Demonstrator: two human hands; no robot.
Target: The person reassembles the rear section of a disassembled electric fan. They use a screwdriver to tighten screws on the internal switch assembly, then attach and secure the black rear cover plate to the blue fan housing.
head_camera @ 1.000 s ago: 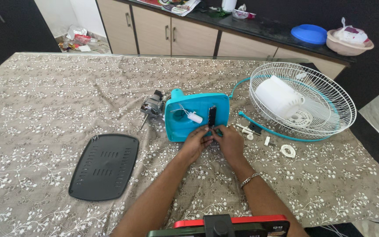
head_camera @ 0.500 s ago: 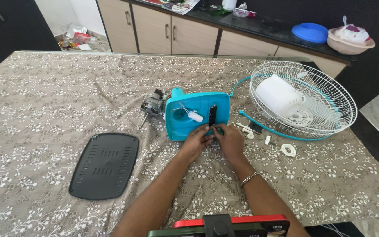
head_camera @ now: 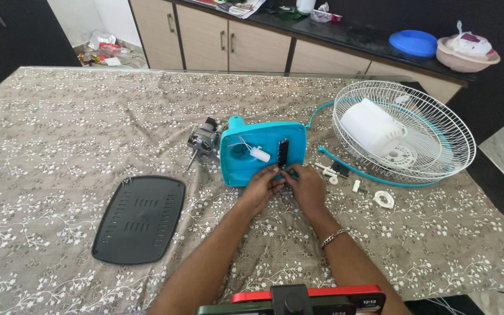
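Teal fan housing (head_camera: 262, 153) lies open-side up on the tabletop (head_camera: 59, 128), motor (head_camera: 203, 140) beside it. Left hand (head_camera: 262, 188) and right hand (head_camera: 303, 186) are pressed together at its near edge; fingers are pinched on a small part, identity unclear. Step judged: fitting at the black switch strip (head_camera: 283, 152). Fine alignment is called for next.

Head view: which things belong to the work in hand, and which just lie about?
In hand: left hand, right hand, teal fan base, motor.
Lying about: black cover plate, wire fan guard, white ring, blue lid.
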